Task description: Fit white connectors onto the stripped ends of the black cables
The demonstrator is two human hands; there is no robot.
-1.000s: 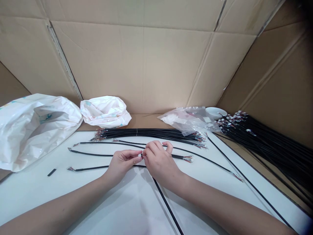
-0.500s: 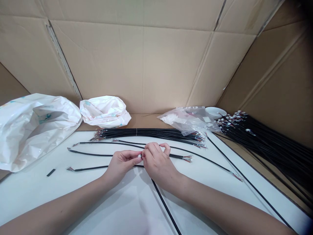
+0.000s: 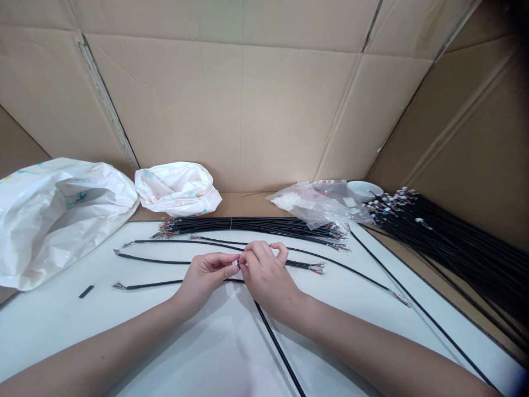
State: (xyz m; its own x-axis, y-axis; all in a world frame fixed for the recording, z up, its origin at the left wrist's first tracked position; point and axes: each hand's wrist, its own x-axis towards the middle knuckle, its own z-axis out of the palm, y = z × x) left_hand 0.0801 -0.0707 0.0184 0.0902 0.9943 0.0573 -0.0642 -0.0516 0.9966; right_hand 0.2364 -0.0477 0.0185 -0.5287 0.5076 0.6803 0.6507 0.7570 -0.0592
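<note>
- Just below the middle of the frame, the left hand [image 3: 210, 278] has a narrow grip, thumb and forefinger pinching a small white connector [image 3: 235, 263].
- The right hand [image 3: 266, 280] is just beside it on the right, its fingertips near the connector. The back of this hand hides much of its grip, so I cannot tell what, if anything, is between the fingers.
- A black cable [image 3: 278, 349] shows from beneath the right hand and slants down to the lower edge of the frame, right of centre; its upper end is hidden.
- Left of the hands, three thin dark leads [image 3: 155, 284] lie roughly side by side on the white tabletop [image 3: 45, 317], their left ends stripped or bare-looking. Further left is a short dark strip [image 3: 86, 291].
- Across the centre, above the hands in the frame, lies a tied cable bundle [image 3: 256, 225] with coloured wire ends at both sides.
- At the right, a big stack of black cables [image 3: 458, 256] with white tips runs out of the frame.
- Near those tips are a shallow white dish [image 3: 365, 189] and a clear plastic bag [image 3: 318, 203] with white pieces inside.
- At the left edge is a large white bag [image 3: 66, 220], with a smaller white bag [image 3: 177, 188] next to it.
- A cardboard wall [image 3: 248, 110] fills the upper frame.
</note>
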